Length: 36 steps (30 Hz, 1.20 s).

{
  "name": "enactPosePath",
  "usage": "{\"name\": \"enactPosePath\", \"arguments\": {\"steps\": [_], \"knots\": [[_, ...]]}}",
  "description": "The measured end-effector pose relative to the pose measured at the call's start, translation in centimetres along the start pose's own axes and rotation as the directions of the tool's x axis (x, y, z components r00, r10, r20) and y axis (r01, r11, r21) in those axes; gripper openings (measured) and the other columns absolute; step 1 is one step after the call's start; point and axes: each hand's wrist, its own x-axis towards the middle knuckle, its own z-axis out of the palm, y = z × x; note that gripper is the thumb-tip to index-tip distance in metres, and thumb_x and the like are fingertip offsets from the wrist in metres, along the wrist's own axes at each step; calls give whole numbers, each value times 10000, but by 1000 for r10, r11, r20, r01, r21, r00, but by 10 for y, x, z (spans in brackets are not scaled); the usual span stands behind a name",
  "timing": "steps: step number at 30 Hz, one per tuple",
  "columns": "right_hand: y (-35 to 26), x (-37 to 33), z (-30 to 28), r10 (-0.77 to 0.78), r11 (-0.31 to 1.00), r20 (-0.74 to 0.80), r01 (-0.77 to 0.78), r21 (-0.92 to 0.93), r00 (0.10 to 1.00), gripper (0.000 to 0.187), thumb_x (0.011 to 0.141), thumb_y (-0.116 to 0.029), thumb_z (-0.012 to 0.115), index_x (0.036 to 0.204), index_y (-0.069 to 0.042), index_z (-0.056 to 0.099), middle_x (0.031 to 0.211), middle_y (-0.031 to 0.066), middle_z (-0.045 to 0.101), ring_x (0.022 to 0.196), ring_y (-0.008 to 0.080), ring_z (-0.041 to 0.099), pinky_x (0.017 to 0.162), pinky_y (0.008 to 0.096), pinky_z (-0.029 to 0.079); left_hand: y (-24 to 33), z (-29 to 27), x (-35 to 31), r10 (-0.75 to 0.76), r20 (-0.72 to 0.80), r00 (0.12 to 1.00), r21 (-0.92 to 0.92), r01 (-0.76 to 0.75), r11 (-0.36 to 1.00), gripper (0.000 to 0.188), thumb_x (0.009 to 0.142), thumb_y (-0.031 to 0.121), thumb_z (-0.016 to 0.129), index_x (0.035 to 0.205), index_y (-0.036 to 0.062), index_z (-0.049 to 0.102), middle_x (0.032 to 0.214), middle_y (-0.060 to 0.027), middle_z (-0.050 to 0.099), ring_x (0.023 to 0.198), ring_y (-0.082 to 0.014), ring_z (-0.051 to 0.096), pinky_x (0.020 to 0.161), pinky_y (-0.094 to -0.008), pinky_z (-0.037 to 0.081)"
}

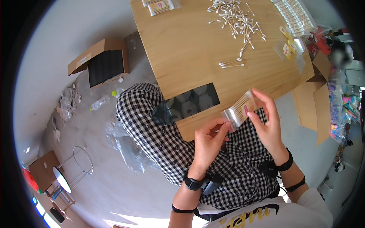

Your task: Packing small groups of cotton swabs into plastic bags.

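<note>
Between my two hands, just past the near edge of the table, is a small clear plastic bag of cotton swabs [240,110] with a yellow and white label. My left hand [211,141] pinches the bag's lower left end between thumb and fingers. On the other side, my right hand [269,123] grips it with the thumb on the label and the fingers behind. A big pile of loose cotton swabs [237,19] lies at the far side of the wooden table [182,49]. Nearer, a few more swabs [231,64] lie apart from that pile.
Filled packs [161,7] lie at the table's far left, with a clear bag of many packs [294,17] far right. Yellow labels [287,47] lie at the right edge. A dark translucent sheet [192,102] overhangs the near left edge. Cardboard boxes [313,108] stand beside the table.
</note>
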Motion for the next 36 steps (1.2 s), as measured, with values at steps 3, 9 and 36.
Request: {"name": "enactPosePath", "arguments": {"steps": [3,9,36], "knots": [[-18,-3,5,-272,945,73,280,-167,960,330,763,-64,742,1069,-58,618,1093,126,606,984,302,583,840,396,460,-2,-3,-5,12,32,999,-111,-8,994,120,916,83,649,981,-14,676,877,-56,705,799,-97,673,602,-193,529],[-30,-9,14,-234,962,161,253,-103,959,242,732,-93,758,941,-73,638,937,85,613,855,277,608,714,365,480,-4,-2,-3,53,9,999,-169,-50,984,98,899,95,681,919,-1,689,766,-37,687,603,-49,593,513,-187,484],[-27,0,13,-125,989,127,134,-62,984,148,957,-108,564,1054,-14,624,883,117,671,784,211,649,700,293,495,-8,-3,1,530,103,841,216,-539,814,101,895,88,662,878,6,606,869,-46,577,832,-151,520,749,-276,425]]}}
